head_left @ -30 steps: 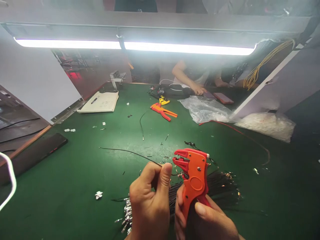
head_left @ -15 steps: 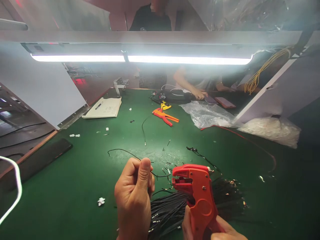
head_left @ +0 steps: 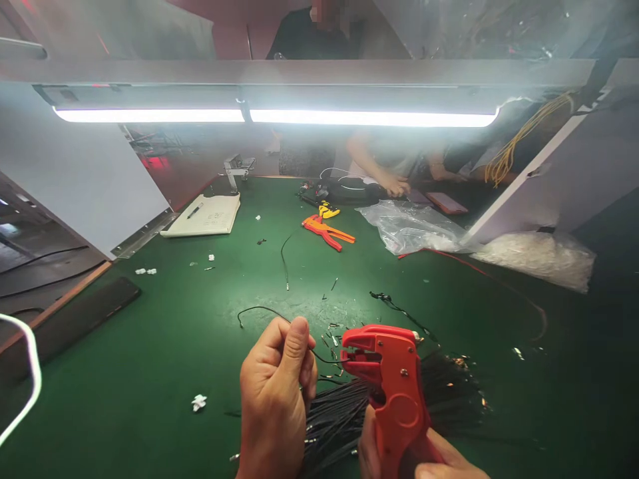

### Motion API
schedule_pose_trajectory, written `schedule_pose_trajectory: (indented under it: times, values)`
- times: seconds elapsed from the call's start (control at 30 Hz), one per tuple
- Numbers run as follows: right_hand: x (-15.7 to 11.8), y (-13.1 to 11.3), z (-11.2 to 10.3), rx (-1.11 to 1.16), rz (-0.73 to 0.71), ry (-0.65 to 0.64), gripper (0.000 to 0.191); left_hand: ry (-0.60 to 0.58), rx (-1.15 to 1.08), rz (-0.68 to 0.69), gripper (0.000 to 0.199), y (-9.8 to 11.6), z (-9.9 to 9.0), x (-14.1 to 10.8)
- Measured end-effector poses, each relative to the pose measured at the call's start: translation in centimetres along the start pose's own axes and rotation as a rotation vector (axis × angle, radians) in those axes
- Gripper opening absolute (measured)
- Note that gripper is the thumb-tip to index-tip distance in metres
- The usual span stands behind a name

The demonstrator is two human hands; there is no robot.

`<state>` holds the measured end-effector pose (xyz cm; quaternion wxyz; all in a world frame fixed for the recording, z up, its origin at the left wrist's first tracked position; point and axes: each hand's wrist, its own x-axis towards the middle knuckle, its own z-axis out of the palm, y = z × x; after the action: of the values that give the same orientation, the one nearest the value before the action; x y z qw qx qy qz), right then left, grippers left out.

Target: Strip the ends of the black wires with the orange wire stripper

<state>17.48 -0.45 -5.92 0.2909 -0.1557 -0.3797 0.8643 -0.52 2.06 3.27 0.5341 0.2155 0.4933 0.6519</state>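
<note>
Between the thumb and fingers of my left hand (head_left: 277, 392) is a thin black wire (head_left: 324, 360), pinched partway along. One end of it curls off to the left above my fist; the other reaches into the jaws of a red wire stripper (head_left: 399, 379). My right hand (head_left: 444, 459) is wrapped around the stripper's handles at the bottom of the view, partly cut off by the edge. The tool's jaws face left, with a gap showing between them. Beneath both hands lies a bundle of black wires (head_left: 334, 419), partly hidden by the tool.
Wire scraps (head_left: 333, 339) litter the green table (head_left: 150, 346). Farther back lie an orange-and-red wire stripper (head_left: 327, 231), a yellow tool (head_left: 328, 211), a notebook (head_left: 212, 216) and plastic bags (head_left: 407, 223). A co-worker's hand (head_left: 397, 185) rests at the far side.
My left hand has moved right, toward the stripper. The wire's end, just outside the jaws before, now sits between them. My right hand keeps its grip on the tool.
</note>
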Motion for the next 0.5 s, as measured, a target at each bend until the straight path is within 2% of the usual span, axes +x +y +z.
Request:
schedule_pose_trajectory:
  times: [0.13, 0.23, 0.33, 0.5]
  values:
    - [1.9, -2.4, 1.0, -0.030, 0.077, 0.022, 0.059, -0.011, 0.025, -0.028, 0.041, -0.1, -0.1, -0.1]
    - [2.6, -2.8, 1.2, -0.027, 0.085, 0.038, 0.061, -0.019, 0.032, -0.053, 0.041, -0.1, -0.1, -0.2]
    - [1.8, -0.9, 0.4, -0.015, 0.098, 0.073, 0.061, -0.007, 0.024, -0.100, 0.042, 0.2, 0.1, -0.2]
    - [-1.5, 3.8, -2.3, 0.057, 0.108, 0.187, 0.072, 0.025, -0.018, -0.144, 0.043, 0.5, 0.4, 0.1]
